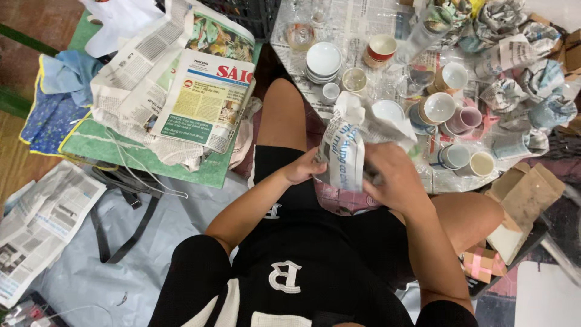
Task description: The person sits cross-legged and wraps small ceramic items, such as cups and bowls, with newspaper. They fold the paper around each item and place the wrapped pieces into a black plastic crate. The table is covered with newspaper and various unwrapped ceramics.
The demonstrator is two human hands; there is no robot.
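Both hands share the grip: the left hand (302,168) pinches the edge and the right hand (393,178) closes around a newspaper-wrapped bundle (345,148) held above the lap. It likely hides breakable crockery, light but fragile, best cradled underneath. Bare cups (439,108) stand at 1 o'clock.

Newspaper-wrapped bundles (514,54) crowded the far right; flattened brown cardboard boxes (520,194) lay nearer, beside a small pink-taped box (484,264).

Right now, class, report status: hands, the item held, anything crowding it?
Left hand and right hand both grip newspaper-wrapped bundle. Bundle upright above lap. Cups and stacked saucers crowd just beyond.
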